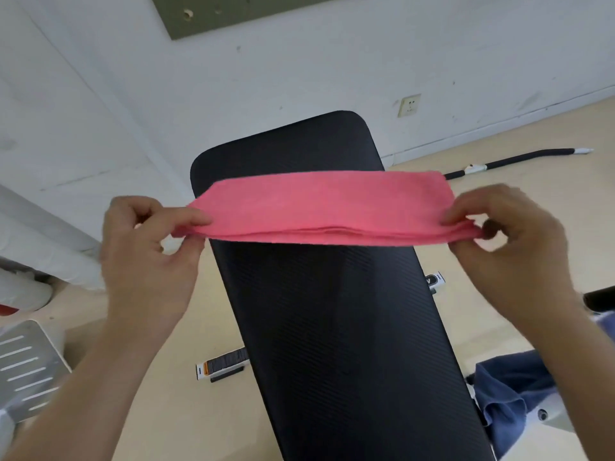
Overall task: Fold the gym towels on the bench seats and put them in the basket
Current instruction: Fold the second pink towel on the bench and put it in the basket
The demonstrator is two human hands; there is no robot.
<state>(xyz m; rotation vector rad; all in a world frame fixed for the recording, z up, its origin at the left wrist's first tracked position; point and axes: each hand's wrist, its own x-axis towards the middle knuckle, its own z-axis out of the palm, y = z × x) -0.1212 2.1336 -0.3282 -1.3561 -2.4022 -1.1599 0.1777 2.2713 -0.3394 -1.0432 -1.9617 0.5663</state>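
Observation:
A pink towel [326,207], folded into a long flat strip of several layers, stretches crosswise over the black padded bench seat [332,327]. My left hand [149,257] pinches its left end between thumb and fingers. My right hand [509,241] pinches its right end the same way. The towel's middle lies at or just above the seat; I cannot tell whether it touches. A crumpled dark blue towel [506,390] lies low at the right beside the bench. A white slatted basket [26,367] shows at the lower left edge.
The bench stands on a pale wooden floor [482,294] close to a white wall [299,78]. A black bar with white fittings [519,158] lies on the floor at the right. Bench feet with labels [223,364] stick out below the seat. White bundles sit at the far left.

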